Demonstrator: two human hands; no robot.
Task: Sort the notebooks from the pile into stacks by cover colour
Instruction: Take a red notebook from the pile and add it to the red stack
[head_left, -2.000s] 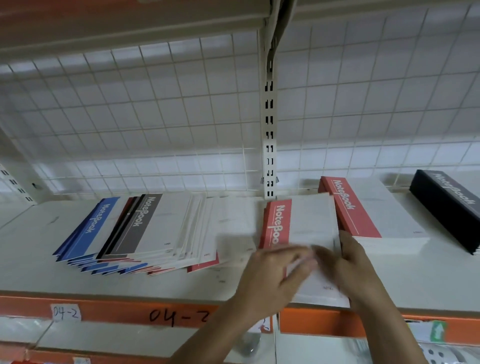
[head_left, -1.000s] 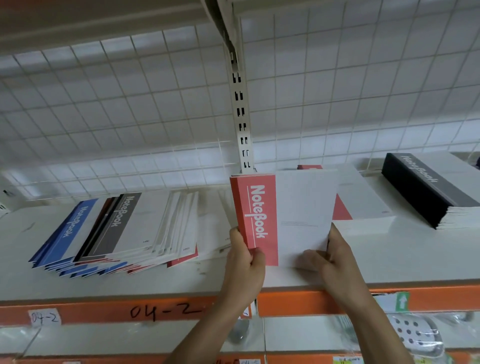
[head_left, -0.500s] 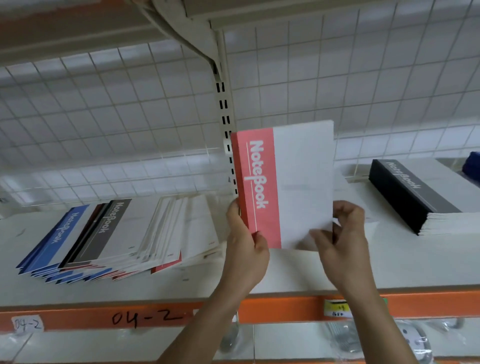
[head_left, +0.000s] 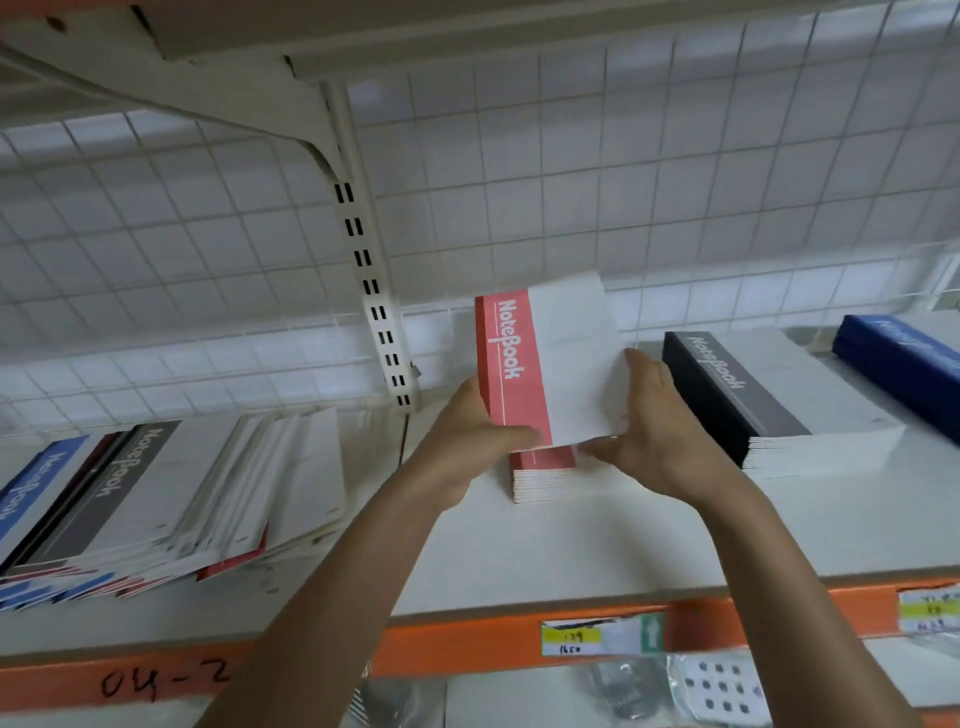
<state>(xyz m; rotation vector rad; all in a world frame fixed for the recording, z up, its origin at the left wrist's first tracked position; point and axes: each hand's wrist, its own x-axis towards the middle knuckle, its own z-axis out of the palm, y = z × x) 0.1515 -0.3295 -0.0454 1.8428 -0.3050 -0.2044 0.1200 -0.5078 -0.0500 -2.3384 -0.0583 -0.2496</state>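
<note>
Between the two grips: red notebook (head_left: 558, 364), white cover with a red band reading "NoteBook", held tilted with its far edge raised. Left grip (head_left: 475, 441) grasps the spine side, thumb laid across the red band near the lower corner. Right grip (head_left: 657, 431) grasps the opposite edge, fingers up along the white side, thumb at the lower corner. Directly under both grips, a red stack (head_left: 540, 475) lies flat on the shelf (head_left: 571, 551). The notebook's lower edge sits just over its top; contact unclear. Just right of the right grip, a black stack (head_left: 769, 400); beyond that, a blue stack (head_left: 904, 364). Well left of the left grip, a fanned mixed pile (head_left: 156, 509) of blue, black and red covers. Behind the grips, a wire grid (head_left: 571, 182) and a slotted post (head_left: 374, 291). Below the wrists, an orange shelf edge (head_left: 467, 644) with a yellow label (head_left: 576, 636).
</note>
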